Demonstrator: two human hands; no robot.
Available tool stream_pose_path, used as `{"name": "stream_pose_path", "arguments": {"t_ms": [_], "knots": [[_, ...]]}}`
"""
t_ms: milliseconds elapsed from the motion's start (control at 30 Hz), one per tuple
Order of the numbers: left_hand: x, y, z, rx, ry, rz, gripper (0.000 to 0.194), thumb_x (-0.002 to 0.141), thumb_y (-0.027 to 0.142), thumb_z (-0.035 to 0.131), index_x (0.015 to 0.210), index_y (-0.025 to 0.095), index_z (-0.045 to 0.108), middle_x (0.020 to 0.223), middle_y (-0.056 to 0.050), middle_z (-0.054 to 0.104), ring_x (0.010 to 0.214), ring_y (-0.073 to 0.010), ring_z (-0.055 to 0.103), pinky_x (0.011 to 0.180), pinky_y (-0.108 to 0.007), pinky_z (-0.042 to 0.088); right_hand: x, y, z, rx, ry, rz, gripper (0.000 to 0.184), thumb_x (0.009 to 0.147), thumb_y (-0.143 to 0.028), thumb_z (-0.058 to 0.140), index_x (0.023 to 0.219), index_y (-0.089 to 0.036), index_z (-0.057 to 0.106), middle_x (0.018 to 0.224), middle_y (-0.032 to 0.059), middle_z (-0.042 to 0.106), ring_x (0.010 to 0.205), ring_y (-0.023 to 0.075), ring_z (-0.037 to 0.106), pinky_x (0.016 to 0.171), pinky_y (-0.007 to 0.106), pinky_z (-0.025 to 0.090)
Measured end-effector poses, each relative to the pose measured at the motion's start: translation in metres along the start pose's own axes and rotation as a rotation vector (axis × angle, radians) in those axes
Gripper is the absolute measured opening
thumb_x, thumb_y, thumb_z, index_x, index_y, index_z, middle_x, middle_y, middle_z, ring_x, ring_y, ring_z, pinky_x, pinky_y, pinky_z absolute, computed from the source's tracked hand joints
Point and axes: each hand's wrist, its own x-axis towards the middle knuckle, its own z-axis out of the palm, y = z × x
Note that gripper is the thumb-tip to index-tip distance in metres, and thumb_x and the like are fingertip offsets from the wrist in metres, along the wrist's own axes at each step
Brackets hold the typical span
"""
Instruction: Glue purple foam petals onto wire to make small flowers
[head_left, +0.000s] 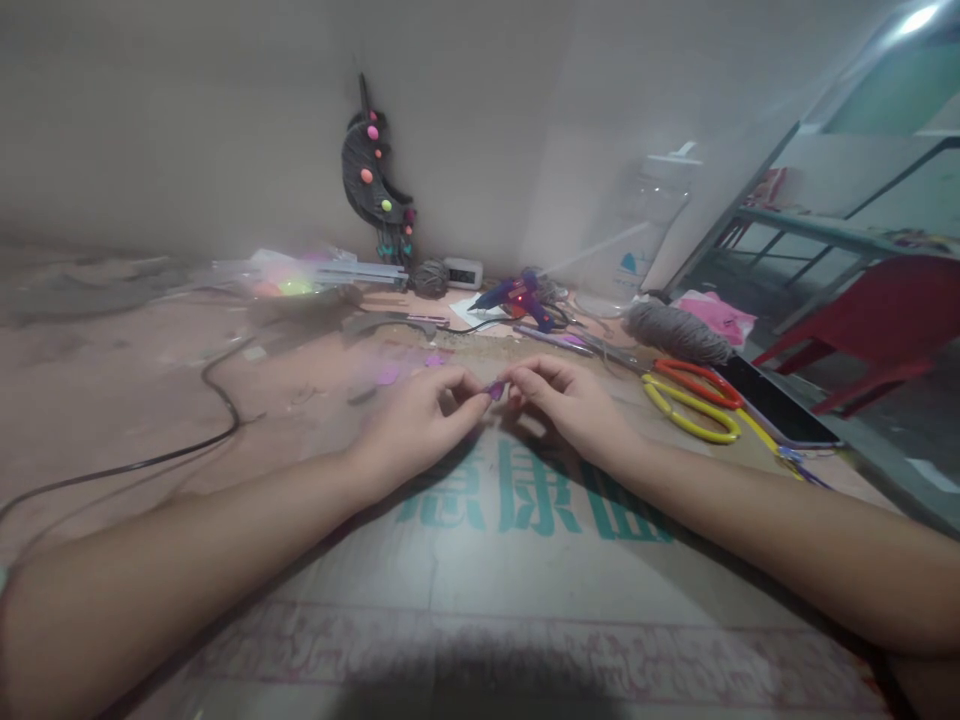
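Note:
A small purple piece (496, 390), perhaps paper or felt, sits between my two hands over the middle of the table. My left hand (435, 415) pinches it between thumb and forefinger. From the other side, the fingertips of my right hand (559, 400) close on its edge, with the thumb against the forefinger. Other purple scraps (388, 375) lie just beyond my left hand. Beneath both hands is a printed sheet (450, 570) with large green characters.
Behind stand a glue gun (517, 298), a grey yarn ball (430, 278) and a decorated dark crescent (360, 170) against the wall. To the right are red and yellow-handled scissors (694, 422), a phone (780, 405), grey yarn (679, 332) and a clear bottle (645, 235). A black cable (172, 458) crosses the left.

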Motion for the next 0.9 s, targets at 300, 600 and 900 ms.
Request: {"name": "stream_pose_path", "arguments": {"t_ms": [300, 600, 900], "knots": [[-0.0001, 0.0016, 0.0005, 0.11, 0.025, 0.099, 0.018, 0.088, 0.027, 0.055, 0.073, 0.018, 0.062, 0.072, 0.001, 0.066, 0.071, -0.0147, 0.058, 0.068, -0.028, 0.041, -0.0028, -0.0057, 0.0015, -0.057, -0.036, 0.042, 0.021, 0.085, -0.038, 0.064, 0.084, -0.017, 0.064, 0.066, -0.0019, 0.064, 0.057, 0.0092, 0.058, 0.057, 0.023, 0.046], [-0.0003, -0.0017, 0.0016, 0.012, 0.021, -0.003, 0.027, 0.09, 0.041, 0.055, 0.077, 0.019, 0.063, 0.074, 0.001, 0.067, 0.069, -0.0152, 0.06, 0.065, -0.027, 0.043, -0.002, -0.0034, 0.0036, 0.016, -0.095, 0.096, 0.022, 0.078, -0.037, 0.07, 0.086, -0.018, 0.063, 0.072, 0.0, 0.067, 0.063, 0.0119, 0.062, 0.06, 0.024, 0.048], [0.0017, -0.004, -0.0012, -0.08, -0.076, -0.012, 0.037, 0.095, 0.045, 0.045, 0.081, 0.018, 0.066, 0.072, 0.0, 0.066, 0.069, -0.0157, 0.061, 0.064, -0.026, 0.043, -0.0025, -0.0039, 0.0027, -0.025, -0.02, 0.062, 0.027, 0.083, -0.043, 0.066, 0.085, -0.018, 0.056, 0.067, -0.0021, 0.063, 0.052, 0.0081, 0.053, 0.047, 0.021, 0.039]]}}
